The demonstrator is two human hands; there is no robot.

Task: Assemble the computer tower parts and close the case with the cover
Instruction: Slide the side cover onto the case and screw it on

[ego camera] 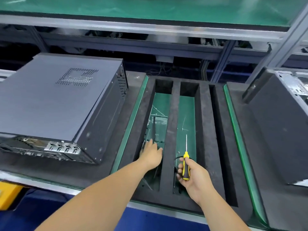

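A dark grey computer tower (55,100) lies on its side at the left, its cover on and its rear ports facing me. My left hand (150,153) reaches with straight fingers into the left slot of a black foam tray (173,124), touching a clear plastic bag (155,129) that lies there. My right hand (191,175) grips a yellow-and-black screwdriver (185,164), its thin shaft pointing away from me over the tray's middle slot.
A second case (283,124) stands on another foam pad at the right. Green belt strips (233,117) run between the pads. A metal frame with a green shelf (150,7) spans the back. A yellow bin (8,192) sits at the lower left.
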